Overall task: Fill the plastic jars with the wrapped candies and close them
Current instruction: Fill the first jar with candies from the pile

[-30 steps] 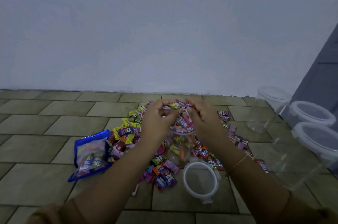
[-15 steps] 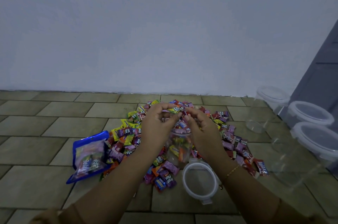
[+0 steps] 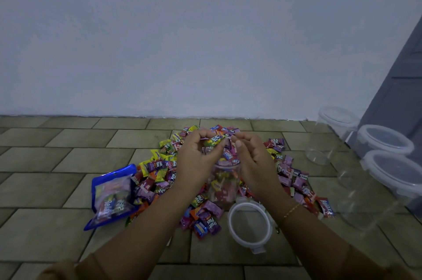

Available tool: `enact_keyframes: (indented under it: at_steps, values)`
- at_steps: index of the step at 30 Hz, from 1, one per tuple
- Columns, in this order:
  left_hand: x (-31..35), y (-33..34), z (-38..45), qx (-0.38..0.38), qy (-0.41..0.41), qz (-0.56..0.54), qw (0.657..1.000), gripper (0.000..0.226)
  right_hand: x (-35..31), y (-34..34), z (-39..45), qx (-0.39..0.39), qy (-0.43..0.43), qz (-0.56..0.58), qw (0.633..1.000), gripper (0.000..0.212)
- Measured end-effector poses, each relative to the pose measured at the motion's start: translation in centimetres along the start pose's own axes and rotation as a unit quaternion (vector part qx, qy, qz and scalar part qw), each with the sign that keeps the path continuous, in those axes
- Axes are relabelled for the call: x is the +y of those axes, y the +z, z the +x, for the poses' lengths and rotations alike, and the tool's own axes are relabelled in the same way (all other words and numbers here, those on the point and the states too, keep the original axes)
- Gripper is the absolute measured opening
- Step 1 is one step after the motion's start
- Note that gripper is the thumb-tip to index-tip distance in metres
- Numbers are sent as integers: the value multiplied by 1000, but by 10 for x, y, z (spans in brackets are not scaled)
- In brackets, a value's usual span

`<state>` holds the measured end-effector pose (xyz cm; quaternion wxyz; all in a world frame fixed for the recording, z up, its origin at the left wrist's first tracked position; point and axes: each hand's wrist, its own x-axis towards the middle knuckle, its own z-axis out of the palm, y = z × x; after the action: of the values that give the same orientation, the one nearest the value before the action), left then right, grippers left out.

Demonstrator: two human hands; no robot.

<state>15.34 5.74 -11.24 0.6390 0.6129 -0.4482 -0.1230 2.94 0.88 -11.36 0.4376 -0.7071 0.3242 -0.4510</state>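
Hands over the candy jar

Candies (image 3: 157, 172) lie heaped on the tiled floor around an upright clear jar (image 3: 225, 185). Left hand (image 3: 198, 161) pinches a green-yellow candy (image 3: 215, 140) above its mouth; right hand (image 3: 254, 161) is curled, its grip unclear. Wrappers read "Fruit Plus" and "Relaxa". Loose lid (image 3: 250, 225) near; blue bag (image 3: 112, 195) left; lidded empty jars (image 3: 386, 142) right.

Multicoloured wrapped candies (image 3: 159, 172) in purple, yellow, red, orange and green lie beside a blue-edged bag (image 3: 112, 197), a clear jar (image 3: 225, 185), a white-rimmed lid (image 3: 250, 226), olive-brown floor tiles (image 3: 45, 190) and a pale bluish-white wall (image 3: 182, 39).
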Motion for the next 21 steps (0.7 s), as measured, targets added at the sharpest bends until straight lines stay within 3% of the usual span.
enact_keyframes:
  at_steps: [8, 12, 17, 19, 21]
  values:
    - [1, -2, -3, -36, -5, -29, 999, 26, 1, -2, 0, -8, 4, 49, 999, 16]
    - [-2, -7, -4, -48, -10, -39, 998, 23, 0, -11, -2, 42, -9, 53, 998, 21]
    - [-9, -26, -12, -2, 50, 42, 998, 11, 27, -32, -5, 94, 13, -119, 988, 24]
    - [-17, -35, -18, 3, 65, 85, 994, 8, 42, -41, -8, 55, 26, -221, 973, 26]
    - [-26, -44, -27, -16, 67, 128, 989, 20, 56, -49, -13, -20, 40, -329, 943, 27]
